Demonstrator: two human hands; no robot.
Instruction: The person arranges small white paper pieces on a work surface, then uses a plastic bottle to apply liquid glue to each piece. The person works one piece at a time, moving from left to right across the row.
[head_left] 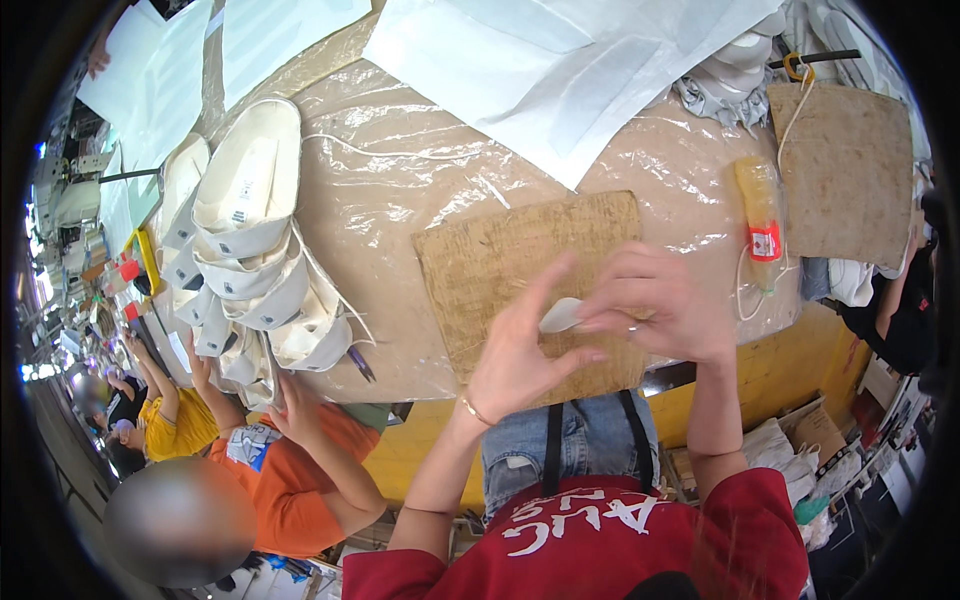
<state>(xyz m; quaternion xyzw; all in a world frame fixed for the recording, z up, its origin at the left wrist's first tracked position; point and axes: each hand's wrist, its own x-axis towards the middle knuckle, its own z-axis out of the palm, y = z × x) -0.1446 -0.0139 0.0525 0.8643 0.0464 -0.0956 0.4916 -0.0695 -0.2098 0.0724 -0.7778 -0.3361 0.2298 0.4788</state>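
Note:
Above a worn wooden board (470, 270), my right hand (665, 305) pinches a small white rounded piece (561, 315) between its fingertips. What kind of piece it is I cannot tell. Close beside it on the left is my left hand (520, 355), thumb and fingers spread apart, with nothing visibly held. The white piece lies across the gap between the two hands. A thin bracelet circles my left wrist. Part of the board's right side is hidden behind my right hand.
Stacked cream slip-on shoes (250, 200) stand left, where a co-worker in orange (310, 480) grips some. White sheets (560, 70) cover the far side of the plastic-covered table (370, 260). A yellowish bottle (757, 200) lies right, near a second board (850, 170). A purple pen (361, 364) lies near the front edge.

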